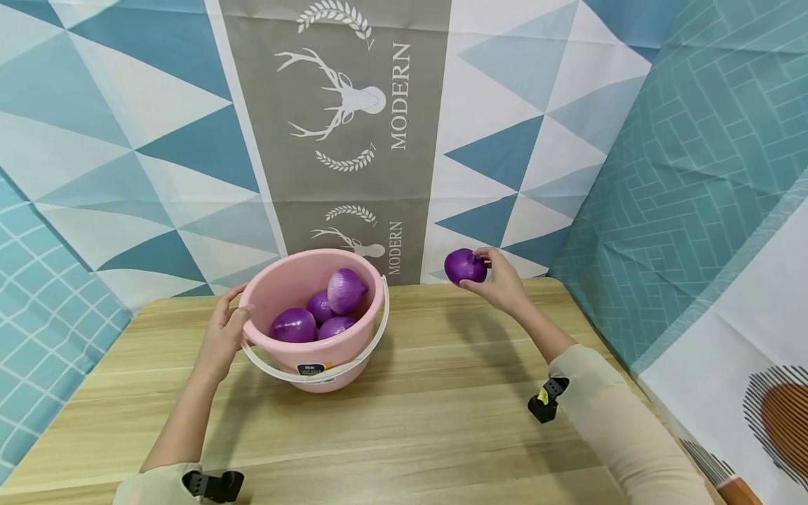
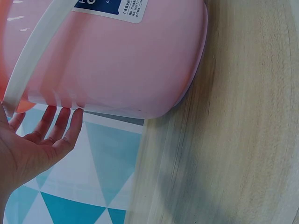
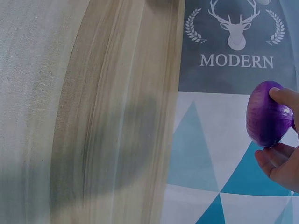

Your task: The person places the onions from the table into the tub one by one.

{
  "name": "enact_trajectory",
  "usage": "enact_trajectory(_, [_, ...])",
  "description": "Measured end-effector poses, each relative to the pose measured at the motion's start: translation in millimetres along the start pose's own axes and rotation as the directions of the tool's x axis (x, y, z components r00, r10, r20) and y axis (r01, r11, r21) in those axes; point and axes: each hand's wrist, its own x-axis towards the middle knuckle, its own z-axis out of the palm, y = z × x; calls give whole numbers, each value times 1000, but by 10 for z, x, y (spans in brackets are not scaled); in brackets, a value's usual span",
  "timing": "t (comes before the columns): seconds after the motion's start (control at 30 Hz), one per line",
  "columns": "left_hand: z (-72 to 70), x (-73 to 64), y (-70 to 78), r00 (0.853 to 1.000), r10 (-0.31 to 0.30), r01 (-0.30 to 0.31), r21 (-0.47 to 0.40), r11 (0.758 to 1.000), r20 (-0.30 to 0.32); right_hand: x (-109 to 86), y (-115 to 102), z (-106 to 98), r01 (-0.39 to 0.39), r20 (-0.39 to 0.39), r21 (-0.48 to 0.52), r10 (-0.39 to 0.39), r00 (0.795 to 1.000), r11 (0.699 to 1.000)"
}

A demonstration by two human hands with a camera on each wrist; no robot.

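Observation:
A pink bucket with a white handle stands on the left half of the table. Several purple onions lie inside it, one on top of the others. My left hand holds the bucket's left rim, and in the left wrist view its fingertips touch the outer wall. Off to the right, my right hand pinches another purple onion in the air above the table's back edge. The right wrist view shows this onion between thumb and fingers.
The wood-grain table ends at a patterned backdrop behind the bucket. Patterned sheets also hang at the left and right sides. Black straps with small devices sit on both sleeves.

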Motion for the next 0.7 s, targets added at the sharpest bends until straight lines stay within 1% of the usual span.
enact_trajectory(0.33, [-5, 10, -4, 1000, -2, 2, -30, 1000, 2, -6, -95, -53, 21, 9, 1, -21, 1000, 1000])
enact_trajectory(0.7, [-6, 20, -4, 1000, 2, -2, -22, 1000, 6, -23, -185, -94, 34, 7, 4, -34, 999, 999])
